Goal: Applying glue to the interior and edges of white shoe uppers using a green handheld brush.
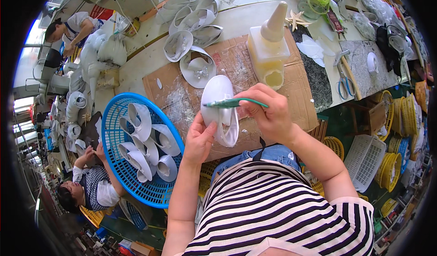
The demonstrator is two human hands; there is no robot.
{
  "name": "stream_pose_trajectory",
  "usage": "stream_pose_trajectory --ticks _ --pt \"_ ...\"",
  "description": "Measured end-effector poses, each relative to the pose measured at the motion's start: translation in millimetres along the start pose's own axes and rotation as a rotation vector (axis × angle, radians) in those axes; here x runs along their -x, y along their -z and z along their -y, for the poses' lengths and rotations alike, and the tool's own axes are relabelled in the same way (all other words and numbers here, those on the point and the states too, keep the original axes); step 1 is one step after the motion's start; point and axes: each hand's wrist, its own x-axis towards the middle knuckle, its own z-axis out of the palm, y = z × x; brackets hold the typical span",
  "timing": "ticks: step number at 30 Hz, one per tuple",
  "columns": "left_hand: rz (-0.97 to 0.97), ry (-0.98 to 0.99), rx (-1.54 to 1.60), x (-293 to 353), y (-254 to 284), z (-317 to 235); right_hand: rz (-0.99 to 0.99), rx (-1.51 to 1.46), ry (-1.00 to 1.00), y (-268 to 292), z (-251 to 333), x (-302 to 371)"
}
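Note:
My left hand (200, 140) is closed around the edge of a white shoe (210, 91), holding it tilted above a cardboard sheet (300, 85). A slim green brush (232, 102) is pinched in my right hand (271, 110). Its head lies across the upper part of the shoe, and the fine detail of its tip is hard to make out. Just beyond my right hand stands a squeeze bottle (268, 51) with a long cream nozzle and yellowish liquid low inside. Several white shoes (199, 68) sit past the held one, the nearest with clear shiny bits in it.
A blue basket (175, 140) of white shoes stands at my left. At the right lie blue-handled scissors (344, 87), a hammer (349, 71) and a roll of white tape (372, 63). Yellow baskets (389, 172) are stacked beyond. Two people work at the left.

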Motion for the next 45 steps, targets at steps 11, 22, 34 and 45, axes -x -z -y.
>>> stream_pose_trajectory --ticks 11,22,34,45 --pt "-0.067 -0.003 0.193 6 -1 5 0.438 0.283 0.531 27 -2 -1" --pt "-0.100 -0.176 -0.082 0 -39 4 0.068 0.271 0.384 9 16 15" --pt "-0.163 -0.225 0.003 -5 -34 6 0.098 0.378 0.535 -5 2 28" --pt "-0.206 -0.024 0.435 -14 -19 -9 0.168 0.352 0.666 18 -10 37"
